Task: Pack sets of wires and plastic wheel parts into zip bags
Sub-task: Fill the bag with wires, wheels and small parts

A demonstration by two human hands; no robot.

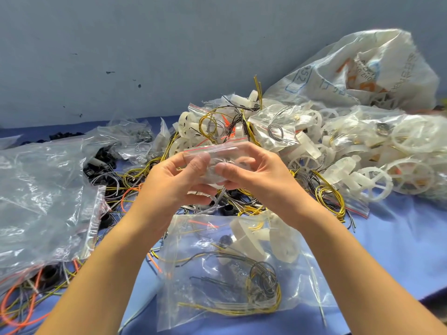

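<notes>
Blue counter (pixel 399 238) against a grey wall (pixel 145 44), heaped with wires (pixel 330 198) and wheels (pixel 411 175). I see my left hand (pixel 174 187) and right hand (pixel 262 181) each keep a pinching grip on one small zip bag (pixel 217 151), raised above the counter.

Left hand (pixel 174 182) and right hand (pixel 258 177) close together, fingers (pixel 197 163) curled, pinching.

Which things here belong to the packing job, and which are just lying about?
Job: small zip bag, pinched by left hand and right hand; white wheels; yellow wires; filled bag.
Lying about: printed sack; big clear bags.
</notes>
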